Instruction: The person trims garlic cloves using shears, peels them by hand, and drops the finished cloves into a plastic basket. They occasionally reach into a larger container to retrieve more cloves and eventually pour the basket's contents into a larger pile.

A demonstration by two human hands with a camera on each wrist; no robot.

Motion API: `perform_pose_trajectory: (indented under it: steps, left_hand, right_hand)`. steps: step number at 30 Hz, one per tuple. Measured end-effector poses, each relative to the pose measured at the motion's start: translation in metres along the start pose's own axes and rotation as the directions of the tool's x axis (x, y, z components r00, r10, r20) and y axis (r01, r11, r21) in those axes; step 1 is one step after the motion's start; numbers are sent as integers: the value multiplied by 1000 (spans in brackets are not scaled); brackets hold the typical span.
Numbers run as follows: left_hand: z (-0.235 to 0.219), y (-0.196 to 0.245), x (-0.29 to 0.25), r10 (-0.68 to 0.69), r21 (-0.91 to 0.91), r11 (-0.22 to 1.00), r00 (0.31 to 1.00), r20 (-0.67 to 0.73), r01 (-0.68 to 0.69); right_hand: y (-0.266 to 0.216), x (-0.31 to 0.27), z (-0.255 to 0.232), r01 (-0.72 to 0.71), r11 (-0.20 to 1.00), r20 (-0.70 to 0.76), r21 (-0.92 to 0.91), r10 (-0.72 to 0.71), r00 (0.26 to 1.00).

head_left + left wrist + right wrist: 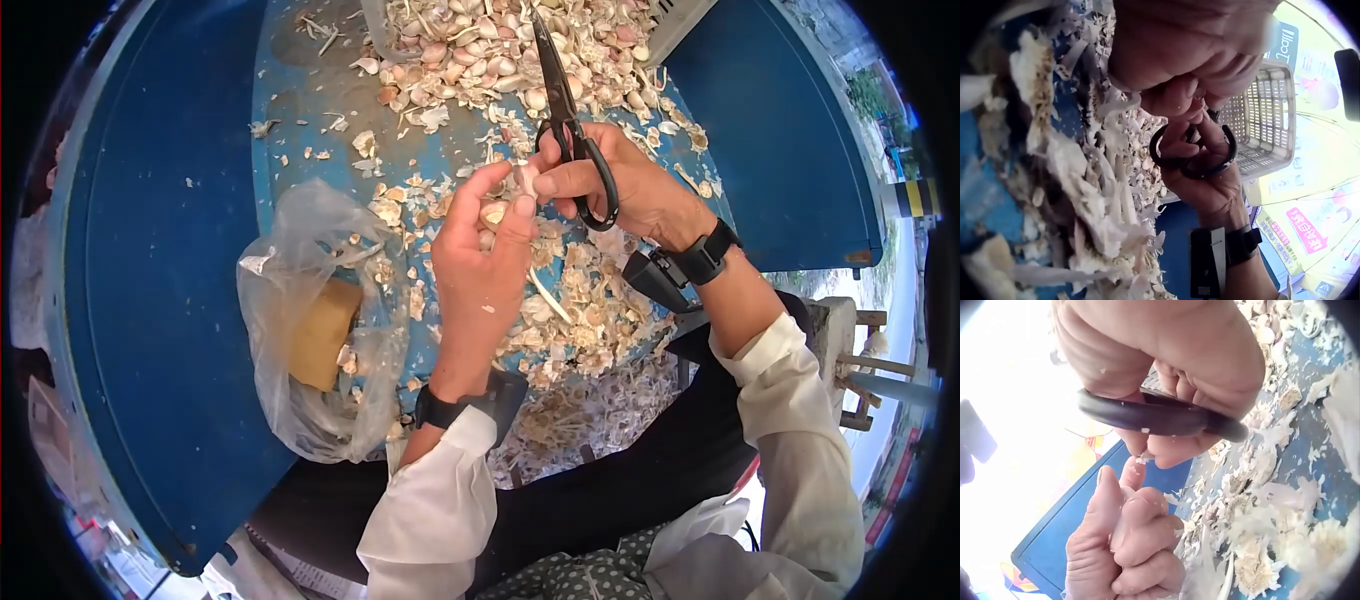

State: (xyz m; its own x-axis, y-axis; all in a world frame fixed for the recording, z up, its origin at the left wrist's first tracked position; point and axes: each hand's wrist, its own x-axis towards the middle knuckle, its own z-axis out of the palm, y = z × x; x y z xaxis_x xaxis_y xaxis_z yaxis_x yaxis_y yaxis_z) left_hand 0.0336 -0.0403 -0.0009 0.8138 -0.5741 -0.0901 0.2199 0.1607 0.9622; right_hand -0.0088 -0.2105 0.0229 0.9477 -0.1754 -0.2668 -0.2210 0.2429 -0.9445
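Observation:
In the head view the left hand (480,280) pinches a garlic clove (524,178) between thumb and forefinger, with more cloves (493,213) held against its palm. The right hand (630,185) meets it at the clove, thumb and fingertips touching it. Black scissors (562,100) hang on the right hand, fingers through the handle loops, blades pointing away from the person. The right wrist view shows a scissor handle (1147,415) across the right hand (1172,350), above the curled fingers of the left hand (1129,540).
Garlic cloves (480,50) are heaped at the far side of the blue surface. Peelings (590,310) lie under and near the hands. A clear plastic bag (275,300) with a tan block (325,335) stands at left. A light plastic basket (1263,119) shows in the left wrist view.

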Motion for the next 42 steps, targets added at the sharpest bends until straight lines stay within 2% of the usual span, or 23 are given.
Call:
perform_pose_trajectory:
  steps: [2,4,7,8,9,10,11,12,14,15,17,20,22,25,27,28,30,31,32,33,34,37,42]
  left_hand:
    - [5,4,-3,-1,-23,1000,999,-41,0]
    - [3,5,-4,-70,-120,989,986,154,88]
    - [-5,4,-3,-90,-37,995,984,154,97]
    - [-7,4,-3,-103,29,995,988,119,100]
    - [-8,6,-3,-77,81,994,993,91,69]
    - [-9,7,-1,-78,81,994,993,87,71]
    - [-11,8,1,-53,149,988,996,70,42]
    - [-12,7,1,-28,216,976,998,57,15]
    - [-15,5,2,-23,230,973,997,68,7]
    - [-16,5,2,-15,250,968,997,79,-5]
    - [-17,7,2,-49,276,961,994,102,19]
    - [-20,10,1,-53,305,952,989,135,10]
    - [-21,10,1,-27,297,955,988,155,-21]
    - [-24,9,1,-72,312,950,982,175,14]
    - [-25,8,3,54,316,939,967,250,-134]
    - [-24,10,1,50,317,939,968,247,-130]
    - [-19,17,0,-145,172,979,962,231,106]
    - [-20,19,0,-142,169,980,963,229,105]
    - [-22,22,0,-242,157,966,938,247,208]
    - [-24,23,1,-338,149,940,902,267,308]
    - [-26,24,2,-337,149,940,904,265,307]
    - [-28,22,3,-397,69,916,865,308,396]
    - [-25,24,0,-432,194,898,875,221,394]
  right_hand:
    - [6,-7,1,49,993,42,110,-54,998]
    - [9,-13,5,42,989,42,142,-49,998]
    - [12,-20,7,21,992,-52,-127,-28,998]
    - [8,-23,5,18,993,-49,-119,-24,998]
    - [2,-26,0,50,876,-52,-480,-86,995]
    - [-3,-31,-7,69,630,-31,-774,-145,989]
    - [-5,-37,-11,153,496,28,-855,-251,968]
    - [-19,-45,-12,170,389,88,-905,-221,971]
    - [-25,-52,-20,256,243,201,-936,-229,952]
    - [-27,-54,-23,249,244,195,-937,-226,954]
    - [-28,-56,-27,264,110,230,-958,-252,940]
    - [-37,-57,-27,211,100,195,-972,-149,969]
    - [-35,-56,-29,244,105,222,-964,-185,957]
    - [-34,-58,-32,257,125,246,-958,-101,964]
    - [-31,-59,-32,166,365,195,-916,44,980]
    - [-29,-60,-33,165,368,196,-915,47,979]
    - [-27,-62,-35,358,141,325,-923,-213,921]
    - [-35,-66,-28,286,163,257,-944,-179,950]
    - [-35,-65,-29,288,161,259,-944,-177,949]
    - [-34,-65,-31,341,33,323,-939,-252,912]
    - [-34,-63,-31,381,-99,392,-919,-316,864]
    - [-39,-65,-26,318,-140,343,-938,-231,910]
    - [-39,-66,-25,297,-177,325,-938,-159,932]
